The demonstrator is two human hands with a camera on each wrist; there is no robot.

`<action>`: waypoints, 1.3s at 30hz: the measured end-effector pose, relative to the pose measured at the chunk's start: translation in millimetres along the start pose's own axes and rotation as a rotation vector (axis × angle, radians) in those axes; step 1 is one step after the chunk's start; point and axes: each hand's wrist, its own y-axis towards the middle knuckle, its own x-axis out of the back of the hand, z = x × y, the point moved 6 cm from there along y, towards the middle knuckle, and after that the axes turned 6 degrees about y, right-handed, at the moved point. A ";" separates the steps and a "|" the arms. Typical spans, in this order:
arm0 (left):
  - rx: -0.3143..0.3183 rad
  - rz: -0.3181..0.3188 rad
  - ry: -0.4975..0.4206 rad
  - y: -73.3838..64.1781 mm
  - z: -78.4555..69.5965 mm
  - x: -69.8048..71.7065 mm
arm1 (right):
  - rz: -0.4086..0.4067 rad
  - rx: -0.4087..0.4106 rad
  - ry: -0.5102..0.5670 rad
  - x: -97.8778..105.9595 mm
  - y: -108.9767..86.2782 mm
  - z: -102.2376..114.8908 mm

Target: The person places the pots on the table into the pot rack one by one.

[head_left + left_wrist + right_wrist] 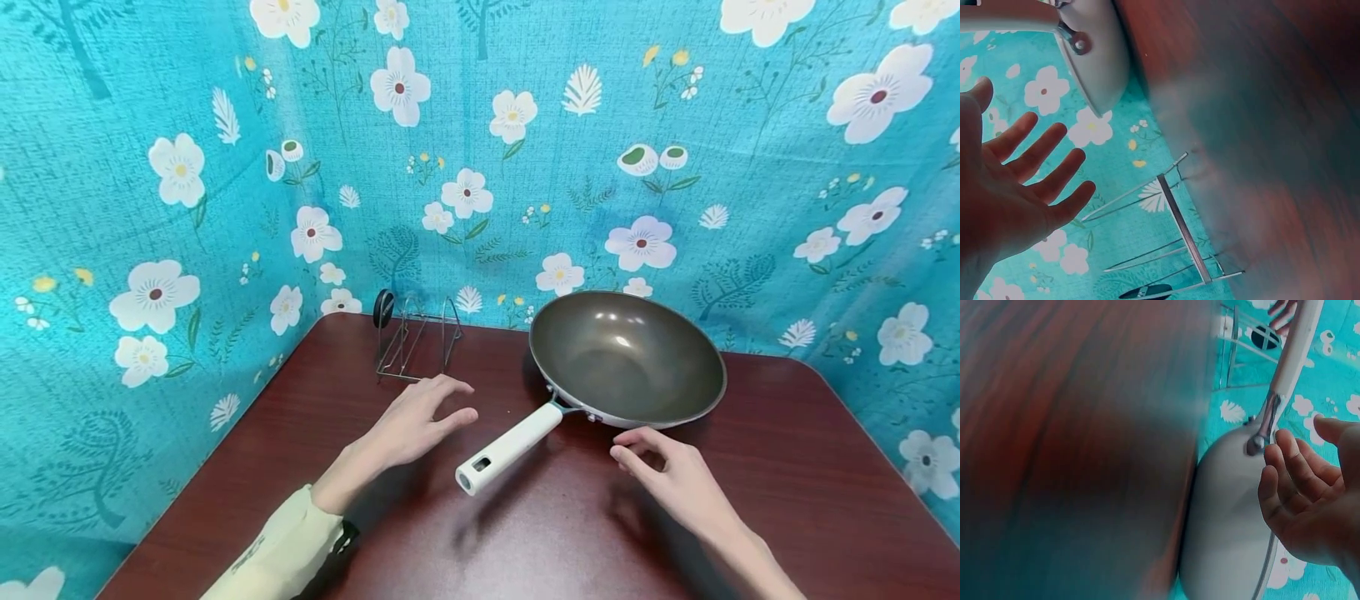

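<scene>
A deep wok with a dark inside and a pale outer wall rests on the table, its white handle slanting toward the front left. My left hand hovers left of the handle, fingers spread and holding nothing. Near the wok's front rim is my right hand, its fingers loosely bent and nothing in them; whether a fingertip touches the rim I cannot tell. The right wrist view shows this hand beside the pale wok wall. Behind my left hand stands a wire rack with a black round piece.
The dark red-brown table has rounded back corners. Blue flowered cloth hangs along its back and sides. A light sleeve and a black band are on my left wrist.
</scene>
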 end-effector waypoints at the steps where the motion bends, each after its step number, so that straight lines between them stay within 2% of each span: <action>1: -0.001 0.000 -0.004 -0.2 -1.3 -0.1 | 0.002 0.007 -0.003 -2.5 0.5 1.7; 10: -0.037 0.021 -0.017 -3.1 -10.0 -3.3 | 0.033 0.043 0.040 -23.2 5.6 14.1; 17: -0.029 0.063 -0.026 -6.6 -13.9 -6.7 | 0.152 -0.074 0.230 -33.2 6.6 22.8; 19: -0.025 0.071 -0.031 -7.6 -14.5 -7.1 | 0.170 -0.097 0.253 -34.6 7.7 26.1; 24: -0.046 0.074 -0.039 -9.8 -17.7 -7.0 | 0.201 -0.108 0.290 -40.6 12.0 30.7; 29: -0.063 0.076 -0.060 -12.2 -22.4 -6.4 | 0.254 -0.107 0.384 -48.2 13.6 32.2; 34: -0.077 0.091 -0.103 -14.4 -28.5 -4.8 | 0.302 -0.129 0.448 -55.9 13.7 35.0; 39: -0.076 0.158 -0.222 -16.2 -37.5 -6.2 | 0.336 -0.167 0.503 -62.4 13.9 37.7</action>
